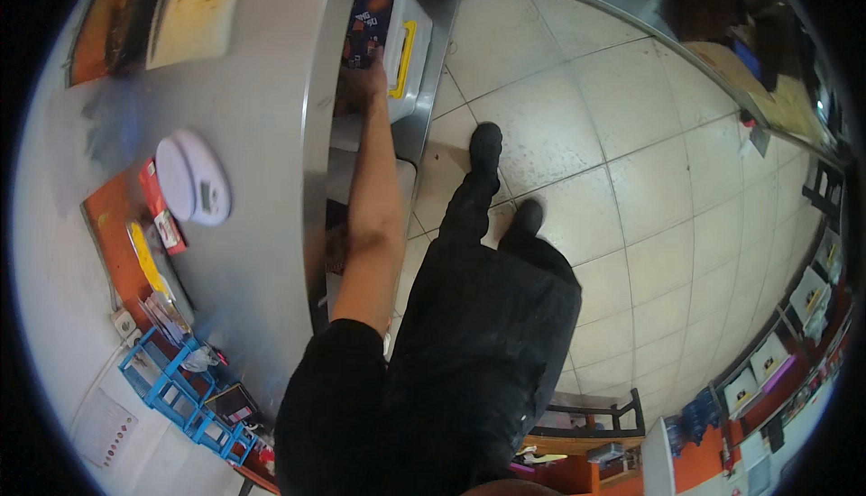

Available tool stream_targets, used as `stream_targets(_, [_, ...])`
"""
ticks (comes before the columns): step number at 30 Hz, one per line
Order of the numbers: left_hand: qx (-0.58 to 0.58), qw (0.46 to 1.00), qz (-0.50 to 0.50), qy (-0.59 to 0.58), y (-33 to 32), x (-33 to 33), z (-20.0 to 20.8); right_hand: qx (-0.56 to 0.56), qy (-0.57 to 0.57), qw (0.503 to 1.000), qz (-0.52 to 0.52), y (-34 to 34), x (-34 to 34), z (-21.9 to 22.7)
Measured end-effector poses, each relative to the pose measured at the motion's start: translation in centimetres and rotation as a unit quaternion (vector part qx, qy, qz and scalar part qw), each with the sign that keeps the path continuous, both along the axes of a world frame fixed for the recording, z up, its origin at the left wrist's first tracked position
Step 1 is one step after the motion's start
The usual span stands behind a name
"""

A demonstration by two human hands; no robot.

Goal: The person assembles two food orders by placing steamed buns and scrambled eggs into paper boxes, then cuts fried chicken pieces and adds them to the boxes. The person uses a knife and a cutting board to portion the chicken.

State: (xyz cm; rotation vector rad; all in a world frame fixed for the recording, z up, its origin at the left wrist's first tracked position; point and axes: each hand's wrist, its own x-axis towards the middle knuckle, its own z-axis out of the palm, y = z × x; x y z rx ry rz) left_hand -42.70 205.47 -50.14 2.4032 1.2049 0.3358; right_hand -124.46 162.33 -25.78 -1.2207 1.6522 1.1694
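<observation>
Sleeve, black (pixel 334 397): mine, over the left upper arm; the forearm (pixel 374 189) below it is bare and stretched out past the counter's edge.

Counter, stainless steel (pixel 262 90): to my left. On it, a white kitchen scale (pixel 191 176), with a red box (pixel 161 206) just beside.

Left hand (pixel 363 88): mine, low beside the counter, thumb against the dark package. Fingers mostly hidden; whether they are closed on it I cannot tell.

Right hand: out of view; its grip I cannot tell.

Package, dark, printed (pixel 368 22): seemingly inside the tub, at my fingertips.

Tub, white, yellow handle (pixel 421 45): below counter height, on a metal shelf (pixel 437 77).

Step, as I judge it: handling the package at the tub. The next move would call for a sure hold and clearance from the rim and counter edge.

Floor, pale tile (pixel 559 117): beyond, under my black shoes (pixel 485 140).
</observation>
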Motion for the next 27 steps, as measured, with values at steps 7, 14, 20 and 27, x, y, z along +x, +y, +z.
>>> stream_targets(7, [-0.04, 0.99, -0.115, 0.074, 1.3, -0.2, 3.4, -0.046, -0.129, 0.943, 0.304, -6.8, 25.5, -12.2])
stream_targets(14, [-0.16, 0.969, -0.177, -0.057, 0.5, -3.8, 5.6, 0.164, -0.697, 0.595, 0.364, 14.7, 81.4, -22.9])
stream_targets(20, [-0.239, 0.944, -0.093, -0.205, -11.0, -12.2, 9.3, 0.14, -0.563, 0.295, 0.759, 21.2, 89.2, -12.0])
stream_targets(27, [-0.244, 0.894, -0.061, -0.37, -19.5, -18.3, 20.3, 0.118, -0.487, 0.225, 0.836, 15.8, 91.0, -10.9])
